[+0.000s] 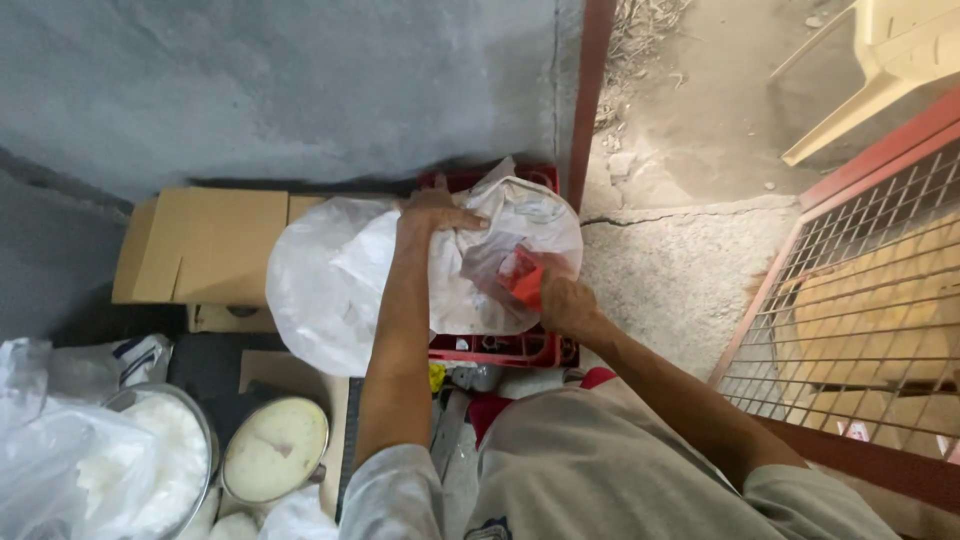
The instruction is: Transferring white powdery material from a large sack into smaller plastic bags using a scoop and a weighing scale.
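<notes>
We are standing over a red plastic crate [500, 350] that is sitting on the floor against the grey wall [280, 90], right beside the red door post [590, 90], and we are working a large white plastic bag [340, 290] that is resting on top of the crate and spilling over its left edge. Our left hand [435, 215] is pinching the bag's upper rim near the far edge of the crate, fingers closed on the film and lifting it, which is keeping the mouth of the bag pulled open. Our right hand [562, 300] is reaching into that opening from the near right corner of the crate and is curled around a small red item [525, 280]; we cannot tell what it is, since the crumpled film is covering most of it. The bag is lying on the crate rather than on the ground, which is keeping it off the dusty concrete floor [680, 270] and at an easy reach. To the left of the crate, a flattened cardboard box [200, 245] is leaning along the foot of the wall. Nearer to us on the left, a metal pot of white food [165, 460] and a round metal lid [275, 450] are sitting side by side, with clear plastic bags [60, 450] bunched at the pot's left. A wire-mesh gate [860, 300] is standing on the right.
</notes>
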